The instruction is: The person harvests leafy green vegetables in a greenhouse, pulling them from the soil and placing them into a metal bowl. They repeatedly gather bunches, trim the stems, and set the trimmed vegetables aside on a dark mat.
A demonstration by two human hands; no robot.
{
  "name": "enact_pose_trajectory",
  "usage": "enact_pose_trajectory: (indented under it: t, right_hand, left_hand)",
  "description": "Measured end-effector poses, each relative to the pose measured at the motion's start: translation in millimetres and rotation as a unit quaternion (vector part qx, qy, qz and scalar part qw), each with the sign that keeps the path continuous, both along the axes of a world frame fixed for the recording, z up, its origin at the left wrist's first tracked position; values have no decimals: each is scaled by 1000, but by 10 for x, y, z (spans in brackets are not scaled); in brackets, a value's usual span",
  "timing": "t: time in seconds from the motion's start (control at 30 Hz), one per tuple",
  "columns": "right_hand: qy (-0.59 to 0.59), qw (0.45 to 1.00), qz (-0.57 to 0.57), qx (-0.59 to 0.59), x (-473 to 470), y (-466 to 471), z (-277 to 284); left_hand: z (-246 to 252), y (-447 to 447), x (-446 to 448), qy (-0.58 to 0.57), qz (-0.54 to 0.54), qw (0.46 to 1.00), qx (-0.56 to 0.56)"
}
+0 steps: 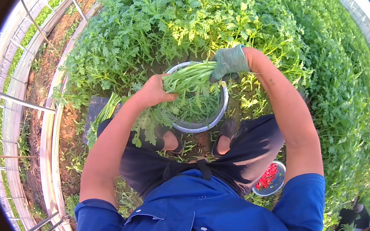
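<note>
A bunch of leafy greens (189,74), with pale green stems, lies sideways between my two hands. My bare left hand (156,90) grips it around the leafy part, and leaves hang below. At the cut stem ends is my right hand (228,64), in a green-grey knit glove with dark fingers, closed around the stems. Directly beneath the bunch stands a round tub (218,123) with a pale rim. Loose leaves and trimmings (201,107) lie inside it. The bunch hides part of the tub.
Dense leafy plants (194,9) grow ahead and to the right. Another bunch (105,112) rests on a dark sheet (94,104) at left. A bowl (279,180) of red ties (267,176) sits beside my right leg. Metal poles (19,99) line the left. A dark-clothed figure (353,218) shows lower right.
</note>
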State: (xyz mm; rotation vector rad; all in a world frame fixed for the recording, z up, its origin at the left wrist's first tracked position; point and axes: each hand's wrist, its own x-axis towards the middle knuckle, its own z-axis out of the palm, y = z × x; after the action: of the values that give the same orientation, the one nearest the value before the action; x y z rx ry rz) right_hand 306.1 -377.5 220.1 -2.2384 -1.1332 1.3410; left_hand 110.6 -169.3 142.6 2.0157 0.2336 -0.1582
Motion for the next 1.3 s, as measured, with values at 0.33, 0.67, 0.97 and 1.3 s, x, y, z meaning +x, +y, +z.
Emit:
enact_pose_trajectory:
  t: [0.33,0.67,0.97,1.3]
  right_hand:
    - [100,979,-91,156,-238,-45,-659]
    - [144,902,-327,242,-462,54,-1590]
    - [-231,880,-347,229,-563,231,-2013]
    - [-142,861,-452,185,-397,123,-2836]
  left_hand:
    - [145,105,-208,-77,0,888,453]
    - [-137,496,-481,11,6,927,374]
    - [-153,482,-543,153,65,969,181]
    - [-216,758,-561,133,235,960,-73]
